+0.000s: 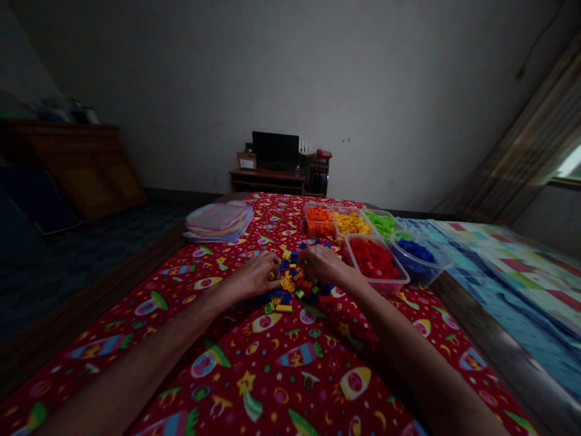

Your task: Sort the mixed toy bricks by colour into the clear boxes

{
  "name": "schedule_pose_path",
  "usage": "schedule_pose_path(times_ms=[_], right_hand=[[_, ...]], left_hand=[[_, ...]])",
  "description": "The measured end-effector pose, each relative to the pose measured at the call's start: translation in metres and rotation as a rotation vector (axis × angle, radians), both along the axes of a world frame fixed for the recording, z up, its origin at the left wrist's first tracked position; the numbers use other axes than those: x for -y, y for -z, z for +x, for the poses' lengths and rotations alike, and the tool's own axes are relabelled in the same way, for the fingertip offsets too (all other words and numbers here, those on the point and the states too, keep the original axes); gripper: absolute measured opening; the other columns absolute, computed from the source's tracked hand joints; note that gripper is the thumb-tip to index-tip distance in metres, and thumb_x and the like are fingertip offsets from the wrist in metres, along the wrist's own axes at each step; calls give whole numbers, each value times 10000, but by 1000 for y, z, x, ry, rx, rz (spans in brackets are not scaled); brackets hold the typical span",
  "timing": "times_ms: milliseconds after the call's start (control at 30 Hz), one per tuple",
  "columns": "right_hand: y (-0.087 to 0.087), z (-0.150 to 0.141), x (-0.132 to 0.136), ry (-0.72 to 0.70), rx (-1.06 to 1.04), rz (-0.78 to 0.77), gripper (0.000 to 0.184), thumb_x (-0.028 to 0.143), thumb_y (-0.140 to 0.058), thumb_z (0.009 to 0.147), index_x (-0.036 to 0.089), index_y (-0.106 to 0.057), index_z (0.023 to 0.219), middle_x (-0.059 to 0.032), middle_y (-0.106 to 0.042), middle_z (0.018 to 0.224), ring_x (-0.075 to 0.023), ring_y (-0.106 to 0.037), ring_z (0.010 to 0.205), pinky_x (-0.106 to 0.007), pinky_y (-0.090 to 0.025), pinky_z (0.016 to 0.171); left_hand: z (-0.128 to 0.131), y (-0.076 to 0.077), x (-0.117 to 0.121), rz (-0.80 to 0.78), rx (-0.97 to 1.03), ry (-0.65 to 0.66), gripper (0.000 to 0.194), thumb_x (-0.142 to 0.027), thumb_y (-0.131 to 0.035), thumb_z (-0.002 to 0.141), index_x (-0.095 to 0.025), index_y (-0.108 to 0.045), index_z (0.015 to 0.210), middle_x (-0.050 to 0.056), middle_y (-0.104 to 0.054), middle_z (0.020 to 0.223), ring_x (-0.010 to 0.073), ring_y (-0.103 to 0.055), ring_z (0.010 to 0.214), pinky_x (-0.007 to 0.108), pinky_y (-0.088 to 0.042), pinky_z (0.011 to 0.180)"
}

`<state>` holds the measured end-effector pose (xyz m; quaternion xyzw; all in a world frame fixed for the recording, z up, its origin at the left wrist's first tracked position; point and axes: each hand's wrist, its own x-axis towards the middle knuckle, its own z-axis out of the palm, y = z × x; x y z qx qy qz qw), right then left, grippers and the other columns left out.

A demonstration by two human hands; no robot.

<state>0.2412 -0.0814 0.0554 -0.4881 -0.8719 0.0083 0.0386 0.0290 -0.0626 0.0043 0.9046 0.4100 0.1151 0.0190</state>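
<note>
- Red patterned cloth [290, 390], spread beneath everything here;
- five see-through tubs [385, 286] on the right, filled with orange, yellow, green, red and blue pieces;
- stack of translucent lids [220, 223], far left;
- mixed loose pieces [285, 283], heaped on the cloth between the hands, left of the tubs;
- left hand [265, 274], fingers curled at the heap's left side; grasp unclear;
- right hand [321, 264], bent over the heap's right; whether it grips anything, cannot tell;
- yellow brick [284, 309], at the heap's near edge.

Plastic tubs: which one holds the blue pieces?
The rounded tub right of the red pieces; its contents are blue, while the other filled tubs hold red, orange, yellow or green.
</note>
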Motion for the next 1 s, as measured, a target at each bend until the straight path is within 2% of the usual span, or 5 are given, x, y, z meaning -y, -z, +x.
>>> schedule_pose_path(times_ms=[133, 333, 533, 700, 1000], right_hand=[[-8, 7, 4, 21, 158, -76, 238, 129, -496, 801, 92, -698, 922, -170, -691, 848, -231, -653, 775, -258, -403, 598], [15, -1, 6, -19, 208, -39, 302, 117, -490, 822, 141, -642, 1082, -152, -673, 987, -219, -638, 931, -258, -461, 728], [1, -1, 9, -4, 181, -92, 237, 201, -533, 829, 134, -666, 1014, -137, -677, 953, -205, -628, 878, -242, -437, 686], [-8, 6, -2, -55, -157, -147, 170, 160, -531, 828, 100, -689, 831, -64, -669, 747, -117, -572, 657, -203, -351, 571], [12, -8, -8, -106, -603, -388, 205, 158, -619, 781, 121, -678, 975, 21, -601, 636, -73, -493, 528, -169, -346, 510]], left_hand=[[0, -6, -4, 43, 109, -32, 92, -244, -670, 707, -165, -633, 681, 68, -608, 928, 216, -545, 933, 315, -445, 820], [2, -19, -2, -45, 255, -119, 53, -236, -639, 700, -185, -649, 705, 8, -664, 775, 159, -600, 771, 257, -464, 723], [8, -6, -4, -350, 571, -197, 175, -328, -634, 674, -163, -635, 732, -13, -637, 608, 136, -582, 542, 231, -450, 512], [13, 2, -7, -513, 782, -181, 320, -291, -647, 610, -170, -618, 905, -27, -613, 644, 145, -599, 560, 259, -499, 540], [27, -4, 8, -281, 662, -160, 510, -345, -652, 676, -189, -541, 1149, -22, -619, 712, 151, -606, 637, 239, -482, 549]])
